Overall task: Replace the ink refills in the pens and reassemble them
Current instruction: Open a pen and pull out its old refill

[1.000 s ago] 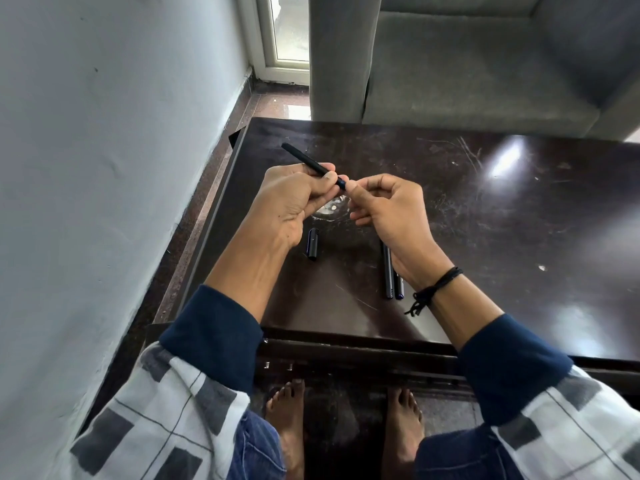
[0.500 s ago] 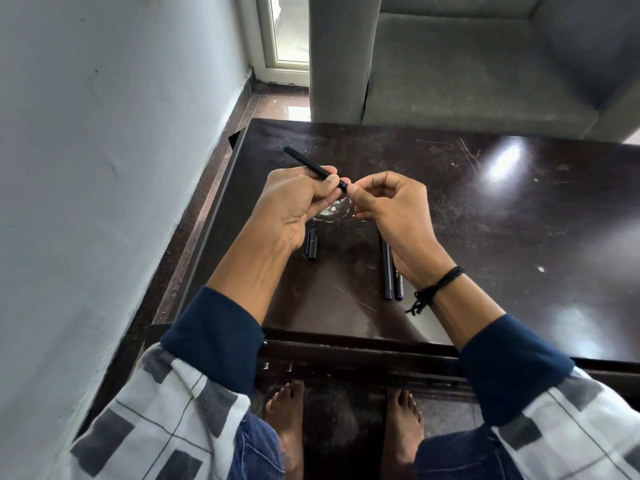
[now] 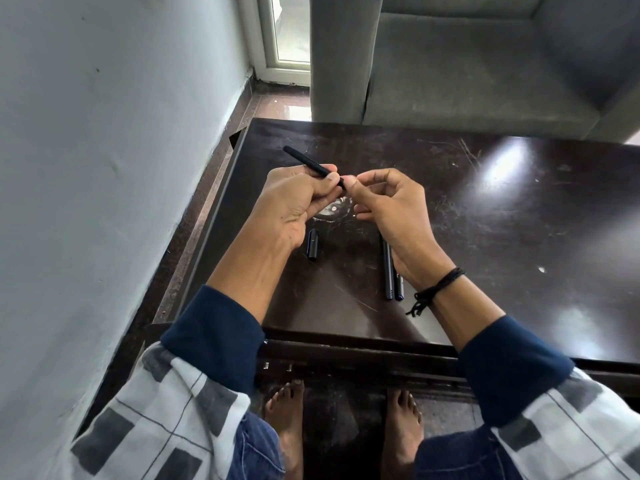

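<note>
Barely any shift since the earlier frame: both hands stay raised over the desk [image 3: 519,220]. Left hand [image 3: 298,199] grips the black pen barrel [image 3: 304,160]; right hand [image 3: 391,206] pinches its near end. Cap [image 3: 313,244], long pen [image 3: 388,268] and second pen [image 3: 400,289] lie on the desk below.

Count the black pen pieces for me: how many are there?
4. One barrel held in the left hand; one short cap on the table; two long pieces side by side, partly behind the right hand. Others may be hidden.
</note>
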`<action>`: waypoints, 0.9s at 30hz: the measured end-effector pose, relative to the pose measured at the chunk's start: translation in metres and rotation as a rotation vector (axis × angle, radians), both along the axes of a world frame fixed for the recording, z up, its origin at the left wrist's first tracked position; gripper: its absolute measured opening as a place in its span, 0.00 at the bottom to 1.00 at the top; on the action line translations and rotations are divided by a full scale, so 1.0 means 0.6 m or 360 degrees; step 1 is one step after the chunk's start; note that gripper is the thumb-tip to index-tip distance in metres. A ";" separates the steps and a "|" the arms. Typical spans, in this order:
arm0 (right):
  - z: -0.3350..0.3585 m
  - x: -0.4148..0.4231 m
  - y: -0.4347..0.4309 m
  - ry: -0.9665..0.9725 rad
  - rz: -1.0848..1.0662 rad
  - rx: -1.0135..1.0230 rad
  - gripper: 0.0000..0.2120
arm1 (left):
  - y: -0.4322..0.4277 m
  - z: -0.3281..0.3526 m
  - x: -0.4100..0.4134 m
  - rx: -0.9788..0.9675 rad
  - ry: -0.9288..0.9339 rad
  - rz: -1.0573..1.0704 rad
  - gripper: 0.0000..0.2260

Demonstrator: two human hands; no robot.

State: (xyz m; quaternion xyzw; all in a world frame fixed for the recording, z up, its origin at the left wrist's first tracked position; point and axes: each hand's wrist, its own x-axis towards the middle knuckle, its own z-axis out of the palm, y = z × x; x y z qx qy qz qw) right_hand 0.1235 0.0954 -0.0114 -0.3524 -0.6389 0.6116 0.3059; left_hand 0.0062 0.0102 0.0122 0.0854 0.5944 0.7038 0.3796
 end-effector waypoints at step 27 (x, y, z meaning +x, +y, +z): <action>-0.005 -0.005 0.000 -0.0004 -0.0039 -0.0035 0.07 | 0.000 -0.003 0.002 -0.0022 0.0005 0.0024 0.06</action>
